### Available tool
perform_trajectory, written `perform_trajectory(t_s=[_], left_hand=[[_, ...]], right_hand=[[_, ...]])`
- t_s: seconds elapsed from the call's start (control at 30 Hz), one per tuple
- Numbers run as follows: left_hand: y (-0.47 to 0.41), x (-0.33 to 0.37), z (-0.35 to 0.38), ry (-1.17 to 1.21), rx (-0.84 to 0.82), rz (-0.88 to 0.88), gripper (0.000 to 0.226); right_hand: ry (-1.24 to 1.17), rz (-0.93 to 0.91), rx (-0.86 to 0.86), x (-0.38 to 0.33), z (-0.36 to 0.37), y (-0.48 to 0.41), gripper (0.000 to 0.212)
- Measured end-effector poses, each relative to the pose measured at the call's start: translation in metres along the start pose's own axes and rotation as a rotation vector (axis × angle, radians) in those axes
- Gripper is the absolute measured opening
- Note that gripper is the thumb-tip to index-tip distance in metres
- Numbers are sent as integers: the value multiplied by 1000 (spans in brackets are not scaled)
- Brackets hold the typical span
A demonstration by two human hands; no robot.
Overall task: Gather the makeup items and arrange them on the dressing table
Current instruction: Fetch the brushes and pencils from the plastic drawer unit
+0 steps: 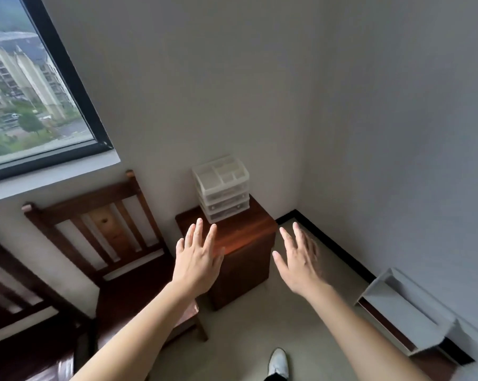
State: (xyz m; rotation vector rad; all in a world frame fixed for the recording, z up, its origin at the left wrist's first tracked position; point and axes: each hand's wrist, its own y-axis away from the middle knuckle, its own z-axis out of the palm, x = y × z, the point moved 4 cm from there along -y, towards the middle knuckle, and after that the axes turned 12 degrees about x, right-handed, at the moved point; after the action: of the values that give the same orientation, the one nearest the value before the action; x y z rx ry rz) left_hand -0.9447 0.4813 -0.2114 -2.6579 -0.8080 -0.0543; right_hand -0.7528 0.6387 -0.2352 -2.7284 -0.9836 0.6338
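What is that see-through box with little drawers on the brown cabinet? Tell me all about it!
The drawer box looks like clear, whitish plastic. It has three shut drawers stacked under an open top tray split into small compartments. It stands upright at the back of the wooden cabinet, near the wall corner. Neither the left hand nor the right hand grips it.

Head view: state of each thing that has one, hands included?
Left hand: open, fingers straight, holding nothing.
Right hand: open, fingers spread, holding nothing.
Drawer organizer: upright on the wooden cabinet, all drawers shut, top compartments look empty.
Chair: upright beside the cabinet.
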Motion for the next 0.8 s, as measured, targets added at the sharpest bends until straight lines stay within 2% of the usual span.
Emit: perform_trajectory(t_s=[0.13,0.23,0.47,0.6,0.7,0.8], left_hand=[[-78,-7,39,-75,-97,-36,70],[-130,-14,60,-108,-111,-82,73],[-204,-30,120,-138,-223,-137,80],[-248,-47,161,-147,-286,-93,81],[-284,-60,193,-120,-300,-53,80],[-301,-78,230,-95,-379,-71,80]], right_hand=[[-34,-27,-92,15,36,-96,65],[-83,-48,-175,21,67,-165,65],[-291,107,-493,22,156,-249,65],[-432,331,-633,18,204,-279,62],[-596,573,-668,15,241,-299,54],[-693,748,-709,10,284,-313,54]])
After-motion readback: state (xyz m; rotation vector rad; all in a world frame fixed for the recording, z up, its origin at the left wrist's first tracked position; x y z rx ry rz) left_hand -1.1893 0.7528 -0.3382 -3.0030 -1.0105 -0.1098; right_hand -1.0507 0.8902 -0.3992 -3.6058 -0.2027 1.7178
